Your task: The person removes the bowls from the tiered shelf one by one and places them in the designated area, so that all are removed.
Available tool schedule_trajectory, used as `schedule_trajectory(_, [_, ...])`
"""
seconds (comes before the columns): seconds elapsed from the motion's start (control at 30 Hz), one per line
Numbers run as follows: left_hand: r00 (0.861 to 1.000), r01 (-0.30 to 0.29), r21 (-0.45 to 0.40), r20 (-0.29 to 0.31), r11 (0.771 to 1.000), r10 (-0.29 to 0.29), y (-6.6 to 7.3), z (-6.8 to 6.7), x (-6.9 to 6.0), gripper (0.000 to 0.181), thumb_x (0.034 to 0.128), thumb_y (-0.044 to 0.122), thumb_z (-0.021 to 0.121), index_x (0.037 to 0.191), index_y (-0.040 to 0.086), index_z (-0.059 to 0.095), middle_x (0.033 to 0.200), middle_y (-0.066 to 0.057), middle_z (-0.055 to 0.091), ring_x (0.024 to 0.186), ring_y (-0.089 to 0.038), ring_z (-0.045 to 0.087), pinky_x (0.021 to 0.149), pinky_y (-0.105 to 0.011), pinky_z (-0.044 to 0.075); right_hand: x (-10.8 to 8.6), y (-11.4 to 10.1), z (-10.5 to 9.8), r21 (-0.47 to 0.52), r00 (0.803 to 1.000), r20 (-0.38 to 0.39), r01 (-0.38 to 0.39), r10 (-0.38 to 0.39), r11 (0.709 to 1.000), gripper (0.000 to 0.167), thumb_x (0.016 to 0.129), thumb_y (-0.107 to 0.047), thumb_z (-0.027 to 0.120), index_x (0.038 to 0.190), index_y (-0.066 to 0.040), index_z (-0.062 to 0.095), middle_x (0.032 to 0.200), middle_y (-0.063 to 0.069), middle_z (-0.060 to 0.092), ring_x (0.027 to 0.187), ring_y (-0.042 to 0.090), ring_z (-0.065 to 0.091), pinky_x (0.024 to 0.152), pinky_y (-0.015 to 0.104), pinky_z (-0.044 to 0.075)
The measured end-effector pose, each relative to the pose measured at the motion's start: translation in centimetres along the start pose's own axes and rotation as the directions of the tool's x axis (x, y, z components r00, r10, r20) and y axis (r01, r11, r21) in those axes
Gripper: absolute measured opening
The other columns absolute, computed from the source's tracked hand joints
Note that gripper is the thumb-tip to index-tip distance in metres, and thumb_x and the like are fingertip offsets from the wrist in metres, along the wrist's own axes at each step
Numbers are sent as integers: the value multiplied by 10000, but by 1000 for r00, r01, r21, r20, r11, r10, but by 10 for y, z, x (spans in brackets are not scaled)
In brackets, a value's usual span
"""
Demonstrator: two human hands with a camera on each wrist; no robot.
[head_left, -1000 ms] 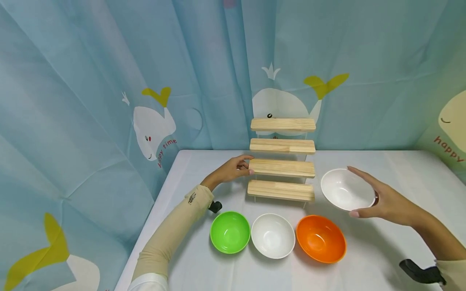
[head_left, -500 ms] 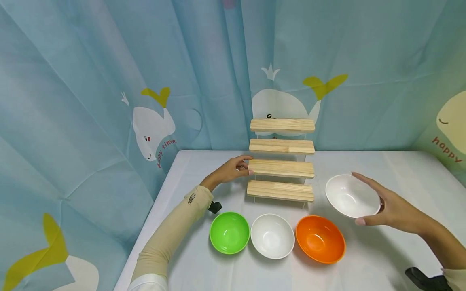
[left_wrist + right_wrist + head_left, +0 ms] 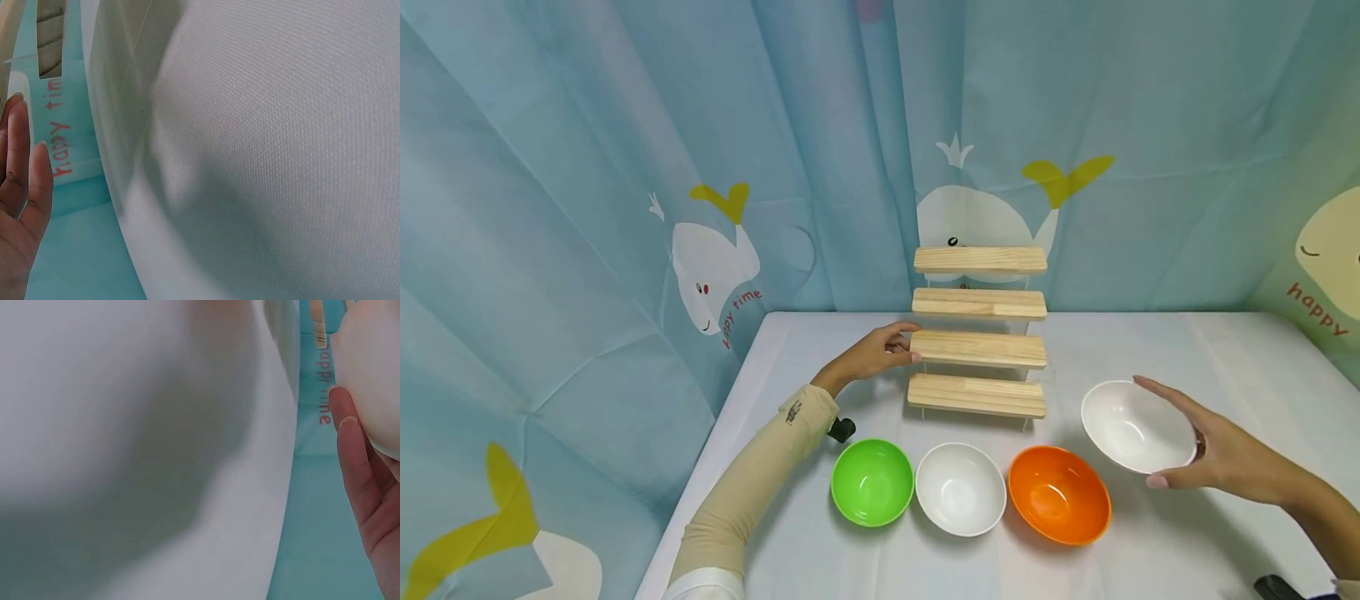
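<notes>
In the head view my right hand [image 3: 1240, 454] holds a white bowl [image 3: 1138, 427] over the table, thumb at the near side and fingers at the far rim. The right wrist view shows the outer wall of this bowl [image 3: 372, 375] against the fingers. My left hand [image 3: 872, 352] grips the left end of a plank on a tiered wooden shelf [image 3: 977, 348], thumb in front and forefinger behind. Only part of the left hand [image 3: 25, 206] shows in the left wrist view. Before the shelf stand a green bowl [image 3: 872, 483], a second white bowl [image 3: 961, 490] and an orange bowl [image 3: 1060, 496], side by side.
A white cloth covers the table [image 3: 805, 533]. Behind it hangs a light blue curtain [image 3: 850, 167] printed with whales, close to the back of the shelf. The shelf's several planks rise in steps towards the curtain on thin clear supports.
My right hand has moved right and nearer to me with the white bowl in it. The left hand keeps its place at the shelf, and the three standing bowls have not moved.
</notes>
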State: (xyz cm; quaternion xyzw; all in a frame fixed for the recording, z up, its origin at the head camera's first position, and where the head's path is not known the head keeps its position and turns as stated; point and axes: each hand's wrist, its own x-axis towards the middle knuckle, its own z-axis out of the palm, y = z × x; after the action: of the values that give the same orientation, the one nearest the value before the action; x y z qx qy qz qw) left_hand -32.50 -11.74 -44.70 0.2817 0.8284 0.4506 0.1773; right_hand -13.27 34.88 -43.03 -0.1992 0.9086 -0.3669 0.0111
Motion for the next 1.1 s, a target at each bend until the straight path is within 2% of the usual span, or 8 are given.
schedule_trajectory(0.17, [1000, 0, -2, 2, 1000, 0, -1, 0, 0, 660, 980, 302, 680, 1542, 111, 391, 1184, -95, 658, 1133, -225, 611, 967, -377, 508, -6, 6, 1, 11, 1000, 8, -1, 0, 1000, 1137, 690, -63, 882, 1611, -219, 234, 1398, -268, 337, 951, 11, 518, 634, 212, 477])
schedule_trajectory(0.37, [1000, 6, -2, 4, 1000, -6, 1, 0, -2, 630, 982, 314, 677, 1534, 170, 409, 1187, -88, 656, 1129, -218, 611, 958, -373, 508, -14, 10, 4, 12, 1000, 16, -11, 10, 1000, 1126, 698, -70, 875, 1611, -215, 233, 1384, -267, 347, 931, 21, 531, 636, 208, 475])
schedule_trajectory(0.8, [1000, -5, -9, 0, 1000, 5, 0, 1, -1, 615, 982, 294, 676, 1526, 175, 416, 1163, -84, 670, 1117, -201, 616, 953, -350, 515, -29, 17, 15, 33, 1000, 16, 1, -2, 999, 1102, 692, -59, 872, 1601, -151, 255, 1348, -261, 395, 949, 11, 530, 644, 202, 465])
schedule_trajectory(1.1, [1000, -14, -3, 9, 1000, 14, 1, 1, -1, 641, 990, 289, 665, 1544, 122, 388, 1152, -97, 669, 1111, -222, 620, 958, -370, 514, -38, 21, 18, 14, 999, 22, -26, 26, 1000, 1090, 698, -90, 876, 1599, -178, 269, 1366, -294, 375, 972, -8, 513, 662, 193, 461])
